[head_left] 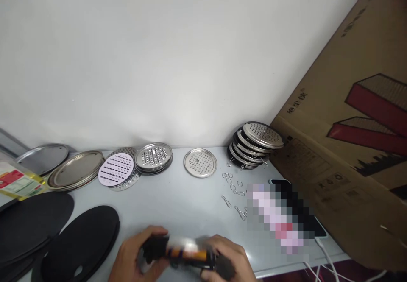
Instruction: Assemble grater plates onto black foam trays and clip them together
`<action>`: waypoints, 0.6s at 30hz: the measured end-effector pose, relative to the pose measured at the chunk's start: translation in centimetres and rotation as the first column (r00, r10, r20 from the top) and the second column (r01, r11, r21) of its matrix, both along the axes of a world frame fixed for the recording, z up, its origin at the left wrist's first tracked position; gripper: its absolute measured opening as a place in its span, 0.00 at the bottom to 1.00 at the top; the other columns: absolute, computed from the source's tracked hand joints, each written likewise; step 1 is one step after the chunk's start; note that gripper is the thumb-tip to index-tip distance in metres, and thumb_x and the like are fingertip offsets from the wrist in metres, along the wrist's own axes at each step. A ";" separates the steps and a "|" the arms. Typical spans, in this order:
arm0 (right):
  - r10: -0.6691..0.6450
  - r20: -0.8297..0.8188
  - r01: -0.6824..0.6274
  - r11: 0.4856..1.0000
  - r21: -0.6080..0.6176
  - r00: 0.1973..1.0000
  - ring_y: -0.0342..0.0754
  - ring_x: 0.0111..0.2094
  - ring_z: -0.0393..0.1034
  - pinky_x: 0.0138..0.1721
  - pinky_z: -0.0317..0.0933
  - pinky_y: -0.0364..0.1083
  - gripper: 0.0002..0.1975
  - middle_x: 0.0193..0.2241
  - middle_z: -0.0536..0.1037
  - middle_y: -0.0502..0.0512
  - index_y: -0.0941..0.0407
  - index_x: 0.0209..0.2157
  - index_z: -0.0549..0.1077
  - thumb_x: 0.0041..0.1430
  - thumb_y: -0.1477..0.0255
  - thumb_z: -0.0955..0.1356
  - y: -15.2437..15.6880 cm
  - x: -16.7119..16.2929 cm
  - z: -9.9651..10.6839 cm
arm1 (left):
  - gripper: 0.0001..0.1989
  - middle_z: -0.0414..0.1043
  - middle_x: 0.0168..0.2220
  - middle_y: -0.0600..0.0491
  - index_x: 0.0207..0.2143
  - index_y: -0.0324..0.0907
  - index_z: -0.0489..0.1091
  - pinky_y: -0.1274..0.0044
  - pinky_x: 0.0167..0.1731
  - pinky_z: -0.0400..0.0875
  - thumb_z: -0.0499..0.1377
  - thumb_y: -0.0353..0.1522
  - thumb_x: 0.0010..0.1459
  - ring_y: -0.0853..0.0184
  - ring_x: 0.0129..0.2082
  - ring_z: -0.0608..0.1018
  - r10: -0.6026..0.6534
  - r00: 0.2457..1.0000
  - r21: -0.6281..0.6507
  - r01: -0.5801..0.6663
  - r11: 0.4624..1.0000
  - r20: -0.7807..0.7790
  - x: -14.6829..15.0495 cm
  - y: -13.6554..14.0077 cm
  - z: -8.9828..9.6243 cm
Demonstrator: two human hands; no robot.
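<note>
Near the front edge of the table, my left hand [129,256] and my right hand [237,256] grip opposite ends of one dark object [190,254]. It has a black rim, an orange and blue band along its side and a pale shiny top. Motion blurs it, so I cannot tell its exact kind. Fingers of both hands are curled round its black ends. To the left of my left hand lie black discs [81,239]. Beyond my right hand, small metal clips [227,202] and rings [233,187] are scattered on the table.
Along the wall lie a round metal grater plate [200,163], stacked grater plates [153,157], a lilac perforated disc [116,169] and plain metal discs [76,169]. A clipped stack of discs [254,146] stands by a large cardboard box [343,146]. A phone [318,227] has a cable [326,252].
</note>
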State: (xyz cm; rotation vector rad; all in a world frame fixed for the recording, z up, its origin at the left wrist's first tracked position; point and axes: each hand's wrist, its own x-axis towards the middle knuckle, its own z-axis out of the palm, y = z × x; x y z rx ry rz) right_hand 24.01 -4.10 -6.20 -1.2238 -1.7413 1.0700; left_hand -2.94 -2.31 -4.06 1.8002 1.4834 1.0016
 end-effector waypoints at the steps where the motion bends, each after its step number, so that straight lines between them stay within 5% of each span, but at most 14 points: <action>1: -0.131 -0.018 0.130 0.990 -0.057 0.991 0.50 0.31 0.72 0.36 0.67 0.45 0.19 0.27 0.78 0.54 0.53 0.35 0.80 0.55 0.50 0.72 0.0 -0.6 0.5 | 0.20 0.83 0.37 0.50 0.42 0.46 0.79 0.76 0.35 0.79 0.64 0.49 0.53 0.59 0.35 0.82 0.052 0.996 -0.094 -0.045 0.995 0.074 0.5 0.5 0.4; 3: -0.315 -0.128 0.287 0.937 -0.198 0.940 0.45 0.26 0.66 0.29 0.64 0.42 0.22 0.22 0.71 0.49 0.55 0.29 0.76 0.55 0.48 0.71 0.0 -1.8 1.1 | 0.22 0.82 0.38 0.50 0.46 0.43 0.77 0.77 0.33 0.78 0.61 0.48 0.57 0.61 0.34 0.82 0.093 0.975 -0.250 -0.040 0.967 0.204 1.4 1.3 0.9; 6: -0.358 -0.301 0.215 0.882 -0.419 0.884 0.39 0.16 0.57 0.17 0.56 0.39 0.26 0.18 0.61 0.42 0.56 0.32 0.72 0.55 0.44 0.69 0.2 -3.1 1.2 | 0.25 0.80 0.36 0.50 0.50 0.40 0.74 0.78 0.33 0.78 0.60 0.49 0.58 0.63 0.33 0.81 0.090 0.945 -0.354 0.028 0.935 0.314 2.3 1.8 0.8; 9: -0.355 -0.307 0.170 0.851 -0.498 0.883 0.37 0.12 0.54 0.12 0.51 0.38 0.29 0.17 0.61 0.40 0.57 0.37 0.72 0.55 0.43 0.69 0.5 -3.4 0.7 | 0.26 0.79 0.34 0.51 0.52 0.40 0.73 0.76 0.35 0.78 0.61 0.48 0.58 0.63 0.32 0.80 0.086 0.942 -0.394 0.052 0.918 0.324 2.3 1.7 0.2; 14: -0.323 -0.236 0.177 0.856 -0.486 0.916 0.39 0.16 0.61 0.15 0.55 0.39 0.30 0.24 0.70 0.46 0.57 0.43 0.73 0.54 0.45 0.69 0.9 -2.9 0.5 | 0.25 0.79 0.43 0.50 0.52 0.42 0.72 0.74 0.49 0.74 0.59 0.49 0.60 0.59 0.46 0.79 0.056 0.969 -0.422 0.052 0.905 0.239 1.5 2.3 0.2; 18: -0.271 0.002 0.262 0.927 -0.267 0.963 0.45 0.23 0.67 0.24 0.62 0.42 0.23 0.26 0.74 0.49 0.57 0.50 0.73 0.56 0.59 0.71 1.0 -2.4 0.7 | 0.23 0.79 0.34 0.52 0.44 0.42 0.72 0.75 0.40 0.74 0.55 0.51 0.62 0.60 0.36 0.81 -0.023 1.000 -0.428 0.027 0.903 0.014 1.1 3.4 1.0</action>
